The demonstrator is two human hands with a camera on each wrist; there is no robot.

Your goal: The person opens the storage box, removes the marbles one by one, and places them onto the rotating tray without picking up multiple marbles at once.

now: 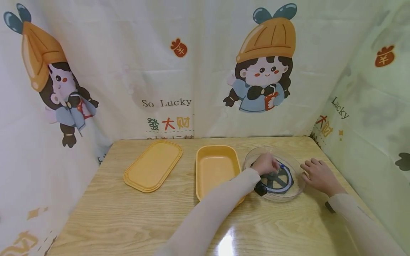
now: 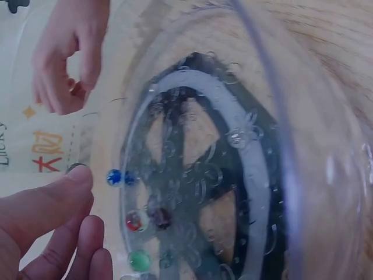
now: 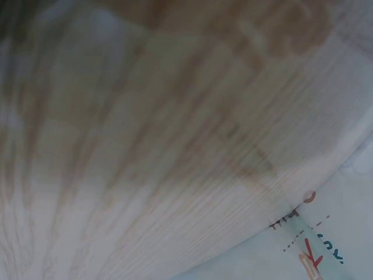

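A round clear dish [image 1: 301, 192] stands at the right of the table. Inside its outline is a dark spoked shape with a pale ring [image 1: 289, 179]. My left hand [image 1: 266, 163] reaches over the dish and pinches a small dark marble [image 2: 77, 167] between thumb and finger, mostly hidden by them. In the left wrist view, a blue marble [image 2: 113, 177], a red and white marble [image 2: 137, 220], a dark marble [image 2: 160, 217] and a green marble [image 2: 140, 260] lie in the dish among clear bubble-like rounds. Beside the dish's right rim is my right hand [image 1: 321, 177], fingers loosely bent and holding nothing.
Left of the dish stands a deep yellow container [image 1: 214, 170], partly behind my left forearm. Farther left, a flat yellow lid [image 1: 153, 167] lies on the wooden table [image 1: 128, 217]. A printed curtain [image 1: 205, 71] hangs behind the table and along its sides.
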